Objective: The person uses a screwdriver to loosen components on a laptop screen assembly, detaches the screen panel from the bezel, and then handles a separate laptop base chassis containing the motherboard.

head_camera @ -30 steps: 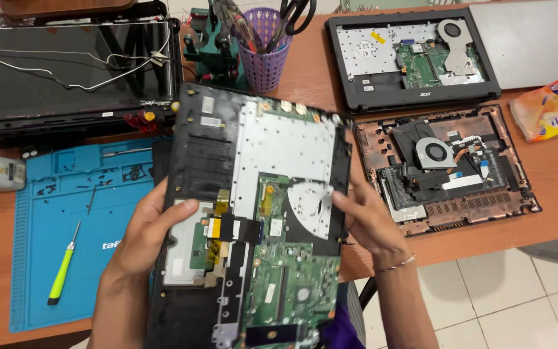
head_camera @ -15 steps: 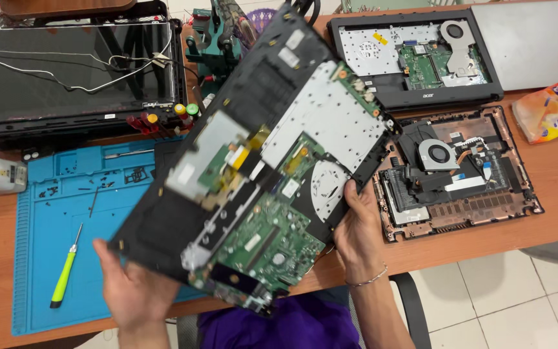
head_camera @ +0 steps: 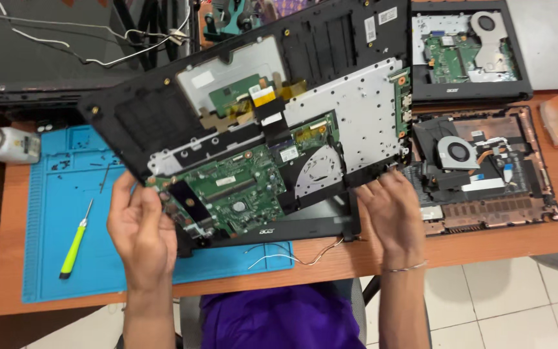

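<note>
Laptop chassis [head_camera: 330, 116], opened with its green circuit board [head_camera: 240, 190] and metal plate exposed, hangs tilted between both hands above the wooden table [head_camera: 498, 242]. Left hand [head_camera: 140, 229] grips its lower-left corner; right hand [head_camera: 392, 210] clasps the lower-right edge. Beyond the left hand a green screwdriver [head_camera: 74, 240] lies on a blue mat [head_camera: 53, 213].

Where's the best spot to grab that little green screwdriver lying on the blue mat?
Probably by the fat green handle of the screwdriver, coming straight down from above with fingers across it. It lies flat and slanted on the blue mat, handle toward the person, thin metal shaft pointing away. The handle is the thick part, and nothing crowds it. The left hand is nearest.
</note>
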